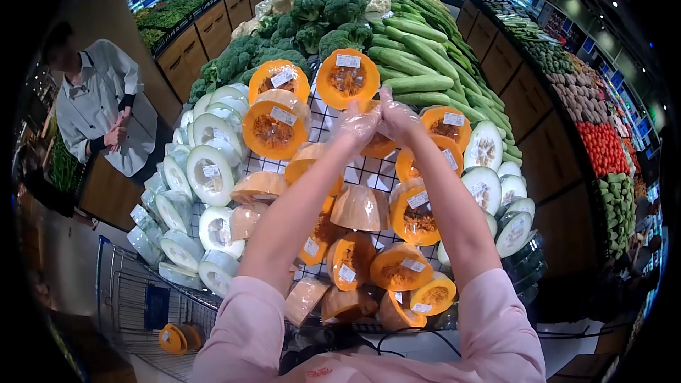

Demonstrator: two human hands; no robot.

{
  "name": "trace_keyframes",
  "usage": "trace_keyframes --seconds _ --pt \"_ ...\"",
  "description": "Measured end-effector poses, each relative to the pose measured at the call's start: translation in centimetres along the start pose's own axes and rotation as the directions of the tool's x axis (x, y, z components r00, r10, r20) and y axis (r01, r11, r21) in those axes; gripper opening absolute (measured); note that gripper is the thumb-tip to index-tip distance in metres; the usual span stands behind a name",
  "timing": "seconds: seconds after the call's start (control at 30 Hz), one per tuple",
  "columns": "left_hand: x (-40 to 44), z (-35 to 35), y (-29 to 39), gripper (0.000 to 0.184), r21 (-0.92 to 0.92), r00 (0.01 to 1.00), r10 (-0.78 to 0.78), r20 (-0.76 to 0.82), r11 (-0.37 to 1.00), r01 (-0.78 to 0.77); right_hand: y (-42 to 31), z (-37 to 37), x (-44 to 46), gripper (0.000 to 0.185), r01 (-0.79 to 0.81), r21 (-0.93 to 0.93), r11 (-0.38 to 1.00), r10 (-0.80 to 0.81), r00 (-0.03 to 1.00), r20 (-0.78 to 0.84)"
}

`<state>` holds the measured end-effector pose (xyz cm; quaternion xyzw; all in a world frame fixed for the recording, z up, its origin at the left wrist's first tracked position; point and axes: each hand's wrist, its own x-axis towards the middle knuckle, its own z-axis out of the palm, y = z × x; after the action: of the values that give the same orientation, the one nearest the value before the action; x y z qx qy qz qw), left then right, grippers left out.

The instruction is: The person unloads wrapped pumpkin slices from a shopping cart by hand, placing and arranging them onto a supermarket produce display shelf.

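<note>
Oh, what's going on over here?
Someone in pink sleeves has the left hand and right hand together at a cut pumpkin piece over a produce display; the grip is partly hidden, so its firmness can't be told. Other pumpkin pieces lie around, with broccoli beyond. A shopping cart at lower left holds cut pumpkin. A person in a light shirt stands off to the left.

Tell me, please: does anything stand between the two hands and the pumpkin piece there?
Nothing visible does. The left hand and right hand are right at the pumpkin piece, with no other produce between. The hands' far sides are hidden, so their grip is unclear.
</note>
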<state>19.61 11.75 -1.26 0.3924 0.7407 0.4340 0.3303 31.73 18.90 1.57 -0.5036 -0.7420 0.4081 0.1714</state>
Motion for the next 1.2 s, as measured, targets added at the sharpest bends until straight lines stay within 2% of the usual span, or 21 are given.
trace_keyframes --seconds 0.03,0.1,0.2,0.27,0.33,0.37,0.4,0.43,0.5,0.53,0.57,0.6,0.63,0.7,0.77,0.87,0.9,1.0,1.03,1.13,1.2 --pt "0.0 -0.8 0.4 0.079 0.082 0.997 0.071 -0.031 0.994 -0.069 -0.6 0.5 -0.3 0.083 -0.051 0.337 0.94 0.032 0.997 0.063" --pt "-1.2 -2.7 2.1 0.074 0.281 0.98 0.15 -0.13 0.954 -0.109 -1.7 0.9 -0.4 0.083 0.051 0.211 0.976 -0.059 0.998 0.028" --pt "0.3 -3.7 -0.8 0.069 -0.028 0.951 0.211 -0.227 0.974 -0.223 -3.9 1.8 -0.5 0.083 0.158 -0.067 0.985 -0.162 0.984 -0.069" --pt "0.7 -4.2 -2.1 0.063 0.157 0.884 0.381 -0.272 0.924 -0.349 -5.0 2.8 -0.6 0.083 0.145 -0.166 0.975 -0.166 0.979 -0.122" --pt "-0.7 -4.5 -2.9 0.063 0.638 0.659 0.724 -0.205 0.609 -0.47 -4.4 4.0 0.1 0.08 0.118 -0.039 0.992 -0.119 0.992 -0.03" --pt "-1.2 -4.3 -3.0 0.067 0.595 0.65 0.753 -0.105 0.571 -0.566 -3.4 4.9 -0.3 0.078 0.123 0.097 0.988 -0.12 0.992 -0.032" --pt "-1.6 -4.2 -3.2 0.069 0.621 0.684 0.726 -0.073 0.569 -0.538 -2.9 5.6 -0.7 0.077 0.122 0.229 0.966 -0.118 0.992 -0.033" --pt "-1.7 -4.2 -3.2 0.071 0.649 0.713 0.7 -0.045 0.563 -0.512 2.0 9.0 5.1 0.073 0.05 0.615 0.787 -0.143 0.984 0.103" --pt "-1.9 -4.3 -3.6 0.071 0.713 0.781 0.624 -0.023 0.557 -0.425 2.8 8.1 5.2 0.07 -0.083 0.741 0.667 0.01 0.995 0.103" --pt "-2.1 -4.5 -4.0 0.07 0.728 0.736 0.676 -0.03 0.52 -0.448 3.5 7.7 4.7 0.069 -0.151 0.793 0.59 0.097 0.989 0.116" --pt "-2.2 -4.8 -4.6 0.069 0.741 0.689 0.724 -0.033 0.481 -0.469 4.4 7.4 4.2 0.07 -0.173 0.812 0.558 0.107 0.985 0.137" --pt "-2.7 -5.2 -4.9 0.068 0.753 0.64 0.767 -0.033 0.44 -0.489 2.9 5.6 1.4 0.075 -0.206 0.711 0.672 0.098 0.977 0.191" --pt "-3.2 -5.8 -4.6 0.061 0.712 0.634 0.773 -0.032 0.463 -0.528 1.8 4.8 -0.5 0.075 -0.219 0.713 0.666 0.121 0.975 0.187" --pt "-5.7 -6.7 -4.1 0.059 0.635 0.637 0.771 -0.024 0.504 -0.586 1.8 6.0 -0.3 0.074 -0.132 0.744 0.655 -0.019 0.982 0.191" --pt "-7.4 -6.7 -4.1 0.051 0.602 0.59 0.806 -0.056 0.498 -0.624 4.3 9.3 2.3 0.073 0.03 0.797 0.603 -0.311 0.929 0.2" --pt "-8.9 -6.8 -5.0 0.05 0.571 0.56 0.82 -0.119 0.518 -0.637 1.7 6.4 -1.1 0.078 -0.142 0.783 0.605 -0.116 0.958 0.263" --pt "-9.7 -7.0 -5.2 0.051 0.588 0.547 0.824 -0.147 0.517 -0.622 1.1 5.6 -1.9 0.079 -0.195 0.774 0.602 -0.055 0.957 0.284" --pt "-13.8 -8.6 -4.1 0.052 0.463 0.584 0.811 0.017 0.512 -0.724 3.1 3.0 -2.4 0.087 -0.251 0.472 0.845 0.158 0.961 0.228" --pt "-14.5 -9.0 -4.8 0.053 0.412 0.556 0.819 0.141 0.462 -0.785 3.0 1.6 -4.4 0.096 -0.161 0.507 0.847 0.033 0.967 0.252" --pt "-18.1 -9.9 -4.8 0.052 0.37 0.608 0.686 0.399 0.486 -0.792 3.7 -0.5 -10.2 0.103 0.187 0.095 0.978 -0.208 0.922 0.326" --pt "-20.2 -9.6 -5.6 0.043 0.359 0.652 0.709 0.269 0.554 -0.751 3.6 -0.3 -14.4 0.107 0.496 -0.261 0.828 -0.355 0.824 0.441"
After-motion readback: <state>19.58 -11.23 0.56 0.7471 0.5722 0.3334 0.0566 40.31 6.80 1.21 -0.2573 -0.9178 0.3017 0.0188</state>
